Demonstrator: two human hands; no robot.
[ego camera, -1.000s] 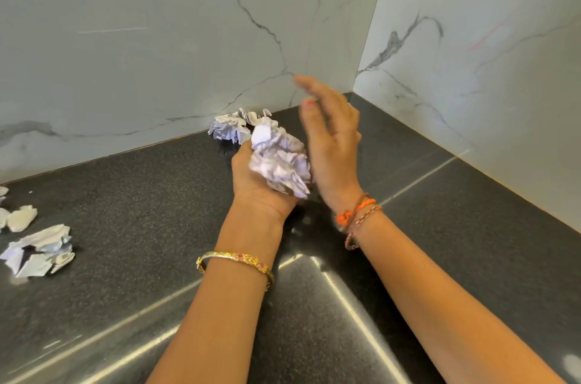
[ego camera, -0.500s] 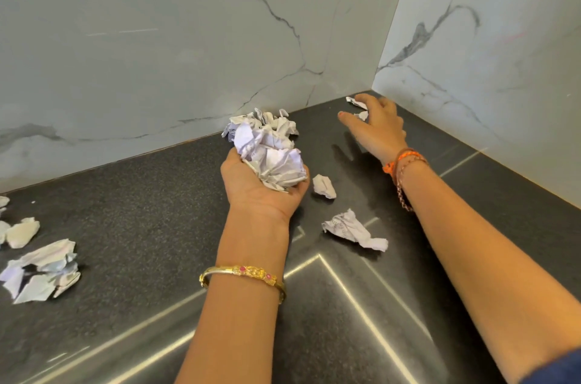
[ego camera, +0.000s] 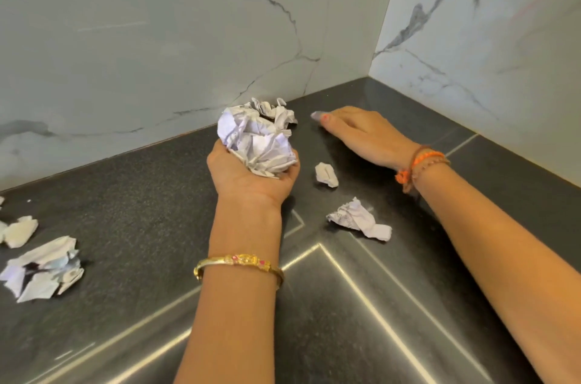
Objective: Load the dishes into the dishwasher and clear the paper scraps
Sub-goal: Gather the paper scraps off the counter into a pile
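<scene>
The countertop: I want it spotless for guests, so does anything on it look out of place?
Yes. Crumpled paper scraps litter the dark countertop: a small wad and a larger piece by the right hand, plus a pile at far left. The left hand holds a ball of paper.

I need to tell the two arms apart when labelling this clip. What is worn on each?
Both forearms are bare, no sleeves in view. The left wrist carries a gold bangle with small pink-red stones on top. The right wrist carries an orange knotted thread band beside a thin brown beaded bracelet.
</scene>
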